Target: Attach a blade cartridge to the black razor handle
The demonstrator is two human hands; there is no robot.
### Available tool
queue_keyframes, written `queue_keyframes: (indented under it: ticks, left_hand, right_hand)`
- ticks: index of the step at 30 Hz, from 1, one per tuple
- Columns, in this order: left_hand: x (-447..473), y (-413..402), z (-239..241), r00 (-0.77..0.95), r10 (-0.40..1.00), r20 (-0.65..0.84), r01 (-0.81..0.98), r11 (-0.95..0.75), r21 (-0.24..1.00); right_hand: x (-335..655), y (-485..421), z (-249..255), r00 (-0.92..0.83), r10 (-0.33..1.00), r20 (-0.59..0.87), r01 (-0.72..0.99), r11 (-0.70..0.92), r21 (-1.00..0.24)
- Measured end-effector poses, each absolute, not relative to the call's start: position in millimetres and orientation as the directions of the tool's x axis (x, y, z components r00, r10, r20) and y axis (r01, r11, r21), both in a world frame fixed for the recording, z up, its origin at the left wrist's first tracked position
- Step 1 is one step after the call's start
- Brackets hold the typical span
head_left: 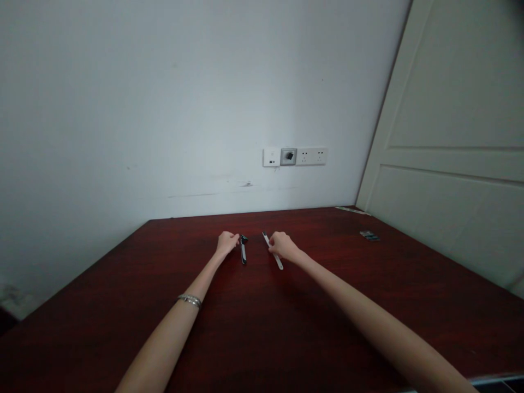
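A razor (243,252) with a black head and a grey-and-black handle lies on the dark red table, its handle pointing towards me. My left hand (227,242) is closed in a pinch at the left end of the razor's head; the exact contact is too small to see clearly. To the right, my right hand (283,245) grips a slim white stick (278,262) with a dark tip between thumb and fingers. The stick slants, dark tip away from me and pale end nearer. A gap of table separates the two things.
The reddish-brown table (245,327) reaches the white wall, which carries a row of sockets (311,156). A small dark packet (369,236) lies at the right, and a thin pale strip (352,210) at the far right edge. A pale panelled door (454,164) stands beyond.
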State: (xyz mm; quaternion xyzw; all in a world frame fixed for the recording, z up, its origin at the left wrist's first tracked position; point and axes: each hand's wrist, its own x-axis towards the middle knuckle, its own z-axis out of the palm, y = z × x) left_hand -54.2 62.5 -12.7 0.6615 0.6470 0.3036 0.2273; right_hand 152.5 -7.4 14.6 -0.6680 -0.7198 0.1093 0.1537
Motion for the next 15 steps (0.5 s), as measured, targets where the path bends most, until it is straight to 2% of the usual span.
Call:
queue_keyframes:
  ticks: [15]
  left_hand:
    - [-56,67,-17,-0.038,0.992,0.118,0.726,-0.054,0.685]
  right_hand:
    - [130,-5,2,-0.109,0.992,0.059,0.932,0.123,-0.341]
